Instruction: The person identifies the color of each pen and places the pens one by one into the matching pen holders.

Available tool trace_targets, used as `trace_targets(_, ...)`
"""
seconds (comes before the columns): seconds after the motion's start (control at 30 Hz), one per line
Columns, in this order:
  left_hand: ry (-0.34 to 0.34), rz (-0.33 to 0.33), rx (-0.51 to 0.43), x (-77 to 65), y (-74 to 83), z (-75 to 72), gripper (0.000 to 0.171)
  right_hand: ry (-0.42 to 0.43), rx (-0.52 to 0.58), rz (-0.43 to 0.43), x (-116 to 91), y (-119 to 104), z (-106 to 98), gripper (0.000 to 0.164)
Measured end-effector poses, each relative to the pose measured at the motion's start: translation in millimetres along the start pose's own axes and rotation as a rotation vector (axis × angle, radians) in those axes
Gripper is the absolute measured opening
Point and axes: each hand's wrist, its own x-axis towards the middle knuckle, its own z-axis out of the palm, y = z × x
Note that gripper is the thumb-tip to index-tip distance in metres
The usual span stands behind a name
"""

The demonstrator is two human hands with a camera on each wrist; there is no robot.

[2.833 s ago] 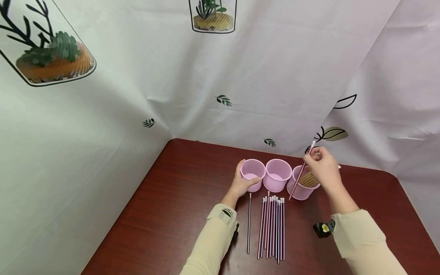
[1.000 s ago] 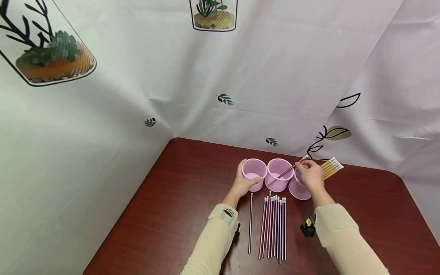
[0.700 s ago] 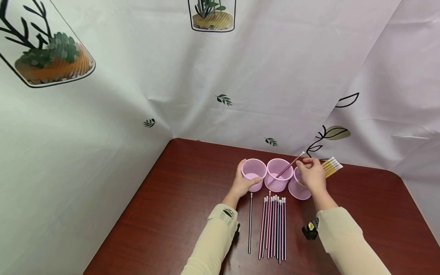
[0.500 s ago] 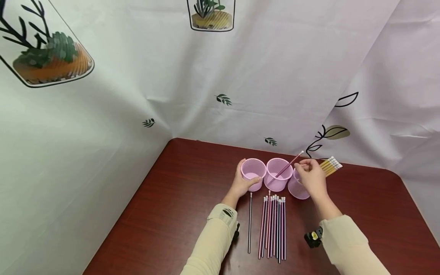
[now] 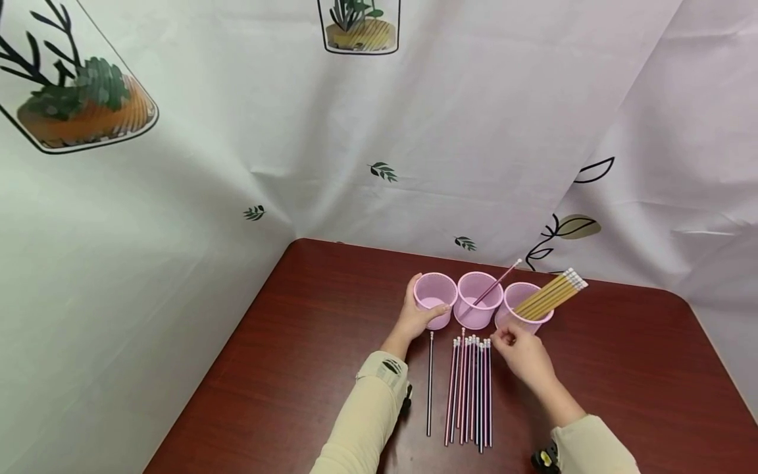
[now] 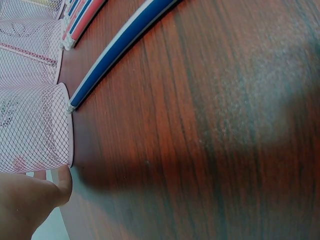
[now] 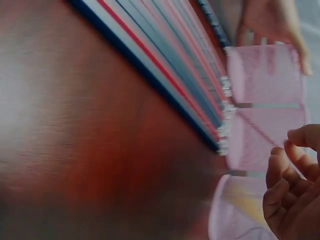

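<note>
My left hand [image 5: 412, 321] grips the leftmost of three pink mesh pencil cups [image 5: 441, 323], thumb on its near side. One red pencil [image 5: 496, 284] leans in the middle cup [image 5: 474, 321], eraser end up. Yellow pencils [image 5: 549, 295] lean to the right in the third cup [image 5: 504, 320]. My right hand [image 5: 527, 355] is just in front of that third cup, its fingers loosely bent and nothing visible between them. Close to its fingertips are the eraser ends of a row of red and blue pencils [image 5: 470, 395] on the table. In the right wrist view the right hand [image 7: 297, 185] holds nothing.
A single dark blue pencil [image 5: 429, 388] lies left of the row, in front of the left cup. The brown wooden table [image 5: 284, 368] ends at a white patterned cloth [image 5: 355, 210] behind the cups.
The right hand has set the red pencil into the middle cup and let it go. It then drew back toward the row's eraser ends. The left hand stays on its cup.
</note>
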Motion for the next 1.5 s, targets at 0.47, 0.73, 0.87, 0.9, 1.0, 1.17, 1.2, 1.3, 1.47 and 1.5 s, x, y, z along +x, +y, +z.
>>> trace_targets(0.47,-0.003,-0.001,-0.018,-3.6,9.5,0.1,0.087,-0.166,-0.083,-0.022,-17,24,30,0.014)
trace_targets(0.73,0.024,-0.021,0.016,5.8,-14.5,1.8,0.09,-0.173,-0.137,-0.016,-18,25,33,0.016)
trace_targets(0.87,0.033,-0.028,0.033,8.9,-22.5,2.3,0.091,-0.184,-0.155,0.014,-18,22,34,0.017)
trace_targets(0.9,0.034,-0.026,0.033,9.1,-23.2,2.5,0.091,-0.187,-0.159,0.023,-18,22,35,0.017)
trace_targets(1.0,0.033,-0.032,0.032,9.0,-23.7,2.3,0.092,-0.194,-0.175,0.051,-18,20,36,0.019)
trace_targets(1.17,0.033,-0.035,0.037,8.4,-23.1,1.9,0.093,-0.201,-0.19,0.074,-17,19,38,0.021)
trace_targets(1.2,0.034,-0.035,0.038,8.4,-23.0,1.9,0.093,-0.201,-0.191,0.077,-17,18,38,0.021)
trace_targets(1.3,0.033,-0.036,0.038,8.2,-22.9,1.7,0.093,-0.2,-0.195,0.099,-17,17,38,0.022)
trace_targets(1.47,0.03,-0.036,0.036,8.4,-22.6,1.5,0.091,-0.192,-0.186,0.115,-17,15,38,0.023)
trace_targets(1.5,0.027,-0.033,0.031,8.5,-22.6,1.4,0.09,-0.19,-0.181,0.117,-17,15,38,0.022)
